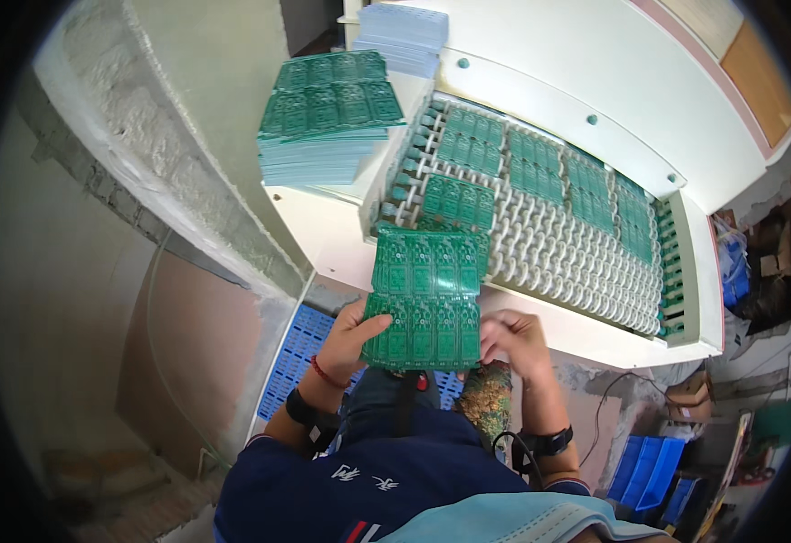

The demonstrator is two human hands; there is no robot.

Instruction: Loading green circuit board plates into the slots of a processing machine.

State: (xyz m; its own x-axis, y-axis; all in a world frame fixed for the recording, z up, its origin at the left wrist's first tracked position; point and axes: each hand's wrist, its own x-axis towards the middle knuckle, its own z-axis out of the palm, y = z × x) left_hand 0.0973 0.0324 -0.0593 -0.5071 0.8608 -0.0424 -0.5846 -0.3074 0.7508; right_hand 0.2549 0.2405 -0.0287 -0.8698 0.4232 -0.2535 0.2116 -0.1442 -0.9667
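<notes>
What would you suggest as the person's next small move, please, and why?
Perhaps the right hand should take one from the held green circuit boards and lay it on the white rollers: the left hand grips the boards' left side, the right is by their lower right corner, and bare rollers show right of the nearest laid board.

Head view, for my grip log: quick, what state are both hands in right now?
Left hand: closed on the green circuit boards, thumb on top.
Right hand: fingers curled beside their right edge; gripping or not, cannot tell.
</notes>
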